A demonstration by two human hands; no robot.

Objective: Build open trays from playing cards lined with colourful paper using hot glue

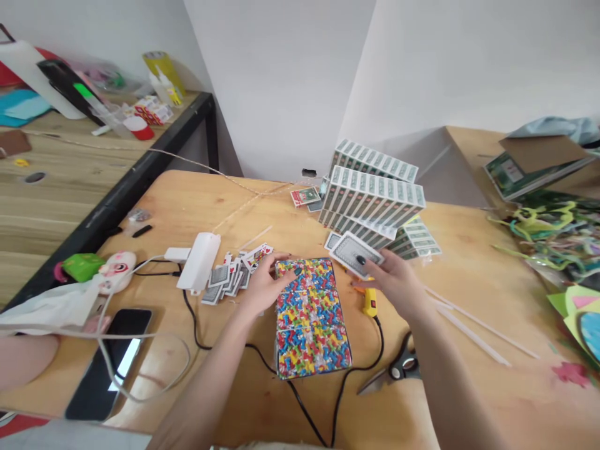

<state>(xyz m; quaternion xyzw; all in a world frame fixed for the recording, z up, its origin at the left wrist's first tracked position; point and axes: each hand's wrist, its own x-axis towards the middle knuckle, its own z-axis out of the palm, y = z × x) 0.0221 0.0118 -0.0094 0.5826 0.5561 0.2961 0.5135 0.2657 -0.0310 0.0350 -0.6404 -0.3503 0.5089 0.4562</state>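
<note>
My left hand rests on the upper left edge of a colourful patterned sheet lying on the wooden table, its fingers curled against the sheet. My right hand pinches a grey-backed playing card just above the sheet's upper right corner. Several loose playing cards lie scattered left of my left hand. A tiered structure of green-backed cards stands behind my right hand.
A yellow glue gun with a black cord lies under my right hand, scissors near it. A white charger, a phone and glue sticks lie on the table. Craft clutter fills the right edge and the left bench.
</note>
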